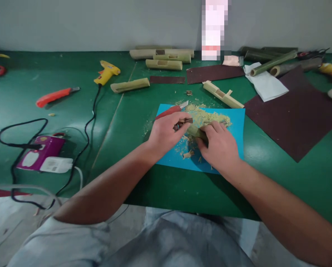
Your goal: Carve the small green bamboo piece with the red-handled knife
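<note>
Over a blue sheet (171, 160), my right hand (220, 142) is closed around a short green bamboo piece (194, 131). My left hand (167, 132) pinches a small folded piece of brown sandpaper (188, 120) at the bamboo's left end. Pale shavings and dust (207, 115) lie on the sheet beyond and beneath the hands. A red-handled knife (170, 111) rests just past my left hand, its blade pointing right. One small bamboo scrap (187, 154) sits on the sheet below the hands.
Cut bamboo tubes (164, 65) lie at the back of the green table (132, 122). Brown sheets (296, 122) and a white paper (267, 83) are on the right. Leftward are a yellow glue gun (107, 72), an orange cutter (53, 98), and a purple power strip (40, 152) with cables.
</note>
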Motion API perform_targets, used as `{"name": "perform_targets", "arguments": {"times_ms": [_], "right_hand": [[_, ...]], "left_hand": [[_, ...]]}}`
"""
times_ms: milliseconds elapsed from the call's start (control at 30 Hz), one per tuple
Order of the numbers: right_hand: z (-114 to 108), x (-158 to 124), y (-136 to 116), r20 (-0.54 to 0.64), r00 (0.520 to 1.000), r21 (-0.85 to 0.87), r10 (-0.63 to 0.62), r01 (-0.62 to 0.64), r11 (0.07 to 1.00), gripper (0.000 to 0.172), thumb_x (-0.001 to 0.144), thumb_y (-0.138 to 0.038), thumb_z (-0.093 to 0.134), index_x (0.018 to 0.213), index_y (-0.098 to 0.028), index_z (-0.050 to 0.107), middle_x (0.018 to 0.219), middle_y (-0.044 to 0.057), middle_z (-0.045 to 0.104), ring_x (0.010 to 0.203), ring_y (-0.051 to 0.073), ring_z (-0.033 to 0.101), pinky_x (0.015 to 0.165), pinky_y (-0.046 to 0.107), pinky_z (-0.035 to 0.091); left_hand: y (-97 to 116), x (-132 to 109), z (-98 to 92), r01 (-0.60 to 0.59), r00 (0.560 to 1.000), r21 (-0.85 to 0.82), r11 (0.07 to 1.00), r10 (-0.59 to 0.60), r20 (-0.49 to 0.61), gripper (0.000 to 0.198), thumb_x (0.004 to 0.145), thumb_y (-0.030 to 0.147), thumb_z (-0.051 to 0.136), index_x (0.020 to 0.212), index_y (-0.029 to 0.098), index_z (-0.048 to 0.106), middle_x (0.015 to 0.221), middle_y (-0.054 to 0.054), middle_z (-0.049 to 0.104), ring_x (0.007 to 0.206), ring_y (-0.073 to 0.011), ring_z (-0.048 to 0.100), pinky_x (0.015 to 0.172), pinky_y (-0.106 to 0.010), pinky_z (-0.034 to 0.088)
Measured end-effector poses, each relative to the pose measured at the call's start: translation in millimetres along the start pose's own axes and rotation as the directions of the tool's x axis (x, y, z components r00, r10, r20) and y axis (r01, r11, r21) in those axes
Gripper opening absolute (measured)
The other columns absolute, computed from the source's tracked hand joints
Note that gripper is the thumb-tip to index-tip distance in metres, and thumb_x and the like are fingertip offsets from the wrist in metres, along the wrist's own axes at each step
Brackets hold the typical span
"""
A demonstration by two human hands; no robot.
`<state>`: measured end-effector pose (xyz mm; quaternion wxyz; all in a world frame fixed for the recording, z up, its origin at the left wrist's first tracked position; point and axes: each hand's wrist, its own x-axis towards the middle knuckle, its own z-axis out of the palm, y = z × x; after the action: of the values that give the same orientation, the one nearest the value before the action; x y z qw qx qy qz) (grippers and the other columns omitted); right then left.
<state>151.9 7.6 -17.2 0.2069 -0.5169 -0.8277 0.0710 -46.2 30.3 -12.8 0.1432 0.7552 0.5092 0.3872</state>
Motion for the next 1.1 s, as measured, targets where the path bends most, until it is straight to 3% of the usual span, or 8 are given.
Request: {"name": "perform_targets", "arguments": {"times_ms": [200, 367, 567, 733, 900, 1100], "right_hand": [[0.1, 1.4, 0.8, 0.002, 0.999, -0.007, 0.046, -0.046, 0.999, 0.020, 0.096, -0.028, 0.055, 0.106, -0.015, 0.068, 0.108, 0.016, 0.066, 0.105, 0.032, 0.059, 0.087, 0.045, 0.047], [0.3, 1.5, 0.4, 0.015, 0.999, 0.002, 0.052, -0.052, 0.999, 0.021, 0.096, -0.028, 0.056, 0.107, -0.014, 0.068, 0.110, 0.017, 0.066, 0.106, 0.032, 0.058, 0.086, 0.044, 0.047], [-1.7, -2.2, 1.3, 0.007, 0.999, -0.002, 0.041, -0.041, 0.999, 0.023, 0.094, -0.025, 0.054, 0.109, -0.015, 0.068, 0.111, 0.017, 0.066, 0.106, 0.033, 0.058, 0.086, 0.045, 0.047], [-6.8, -6.4, 2.9, 0.032, 0.999, -0.039, 0.029, -0.028, 0.999, 0.025, 0.094, -0.023, 0.054, 0.112, -0.014, 0.069, 0.113, 0.017, 0.066, 0.103, 0.032, 0.060, 0.086, 0.044, 0.046], [-5.3, -6.1, -2.0, 0.074, 0.996, -0.008, 0.042, -0.042, 0.999, 0.023, 0.096, -0.026, 0.055, 0.110, -0.013, 0.069, 0.111, 0.017, 0.067, 0.101, 0.031, 0.061, 0.083, 0.043, 0.047], [-2.4, -5.8, -10.0, 0.080, 0.993, 0.008, 0.092, -0.093, 0.996, 0.021, 0.097, -0.027, 0.053, 0.106, -0.015, 0.067, 0.110, 0.016, 0.066, 0.101, 0.030, 0.061, 0.081, 0.041, 0.046]], "left_hand": [[-7.4, 1.0, 3.7, -0.139, 0.990, 0.080, 0.987, 0.141, -0.017, 0.006, 0.092, 0.019, 0.065, 0.091, 0.018, 0.071, 0.091, -0.003, 0.075, 0.086, -0.0166, 0.070, 0.081, -0.029, 0.057], [-9.8, 4.1, 2.2, -0.194, 0.980, 0.038, 0.980, 0.192, 0.048, 0.006, 0.093, 0.021, 0.066, 0.092, 0.018, 0.071, 0.090, -0.002, 0.075, 0.078, -0.0139, 0.067, 0.079, -0.029, 0.057], [-8.5, 3.0, -0.8, -0.258, 0.962, 0.058, 0.965, 0.251, 0.106, 0.012, 0.094, 0.029, 0.069, 0.097, 0.017, 0.073, 0.093, -0.004, 0.078, 0.085, -0.0180, 0.071, 0.081, -0.032, 0.058], [-4.9, -1.3, -0.7, -0.221, 0.967, 0.088, 0.971, 0.206, 0.149, 0.014, 0.097, 0.026, 0.065, 0.102, 0.017, 0.074, 0.096, -0.004, 0.079, 0.086, -0.0179, 0.073, 0.081, -0.031, 0.059], [-3.4, -2.7, 0.8, -0.166, 0.982, 0.109, 0.980, 0.153, 0.113, 0.015, 0.097, 0.027, 0.064, 0.104, 0.018, 0.074, 0.099, -0.005, 0.079, 0.085, -0.0174, 0.072, 0.082, -0.031, 0.060], [-6.9, -1.9, 3.5, -0.325, 0.946, 0.175, 0.929, 0.314, 0.087, 0.019, 0.101, 0.025, 0.058, 0.098, 0.015, 0.074, 0.094, -0.009, 0.077, 0.091, -0.0215, 0.070, 0.088, -0.038, 0.059]]}}
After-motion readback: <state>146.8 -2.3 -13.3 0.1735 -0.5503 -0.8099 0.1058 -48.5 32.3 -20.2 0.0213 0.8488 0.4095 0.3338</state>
